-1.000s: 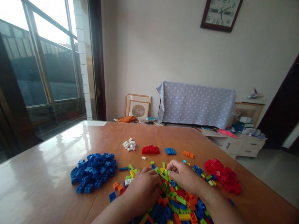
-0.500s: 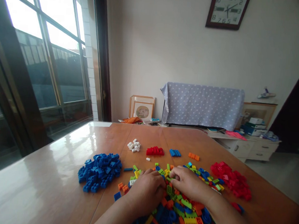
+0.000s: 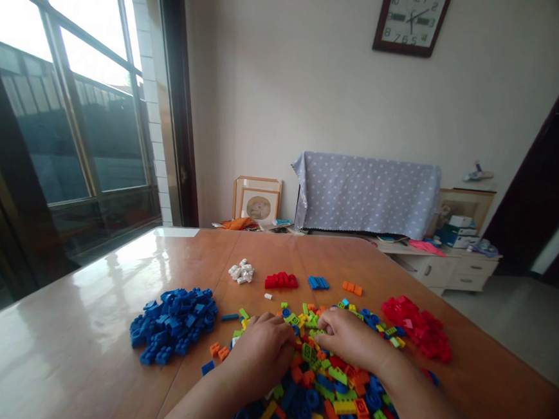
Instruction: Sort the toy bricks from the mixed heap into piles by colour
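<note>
A mixed pile of toy bricks (image 3: 344,407) in green, orange, yellow and blue spreads over the near part of the table. My left hand (image 3: 264,350) rests on the pile's left side with its fingers curled down; whatever they hold is hidden. To its right, my right hand (image 3: 349,334) reaches onto the upper part of the pile, thumb and fingers bent together, and what lies between them is too small to make out. Left of my hands is a blue brick heap (image 3: 176,324); a red brick heap (image 3: 418,327) lies to the right.
Beyond the pile stand small groups of white bricks (image 3: 241,271), red bricks (image 3: 281,280), blue bricks (image 3: 318,283) and orange bricks (image 3: 352,288). A single white piece (image 3: 267,296) lies nearer. The table (image 3: 81,323) reaches toward a low cabinet (image 3: 468,274).
The view has turned slightly right, so the scene sits further left. Both hands stay over the pile, with only slight finger movement.
</note>
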